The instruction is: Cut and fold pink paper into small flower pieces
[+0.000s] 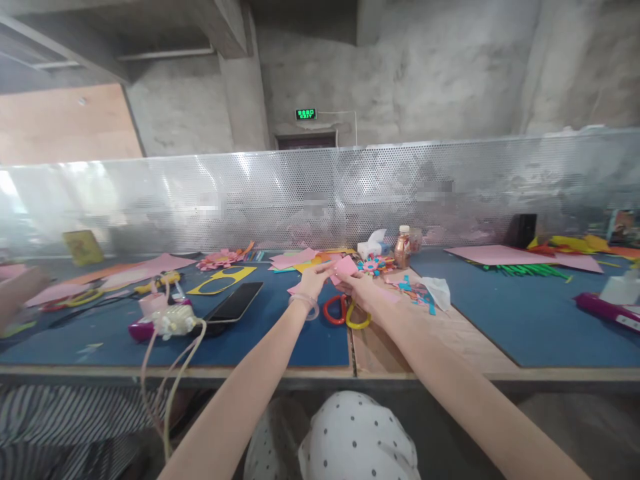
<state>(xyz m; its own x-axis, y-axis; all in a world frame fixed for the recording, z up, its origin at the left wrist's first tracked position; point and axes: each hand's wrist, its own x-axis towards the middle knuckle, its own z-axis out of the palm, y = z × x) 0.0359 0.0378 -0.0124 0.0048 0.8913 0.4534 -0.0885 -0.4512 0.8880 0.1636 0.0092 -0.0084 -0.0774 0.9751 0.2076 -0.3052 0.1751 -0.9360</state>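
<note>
A small pink piece of paper [346, 267] is held between my two hands above the middle of the table. My left hand [315, 279] grips its left side, fingers closed. On its lower right edge, my right hand [356, 285] is closed too, its fingertips partly hidden. Just below lie scissors with one red and one yellow handle loop [334, 311]; their blades are hidden under my hands. Behind the hands are pink and orange paper sheets [295, 259] and a flower of blue and pink paper [371, 265].
A phone [235, 302] and a power strip with cables [173, 321] lie to the left, near a cut-out yellow sheet [223, 280]. To the right are paper scraps [417, 293], a tissue [438, 292] and a bottle [402, 248]. Another person's arm [20, 297] reaches in at far left.
</note>
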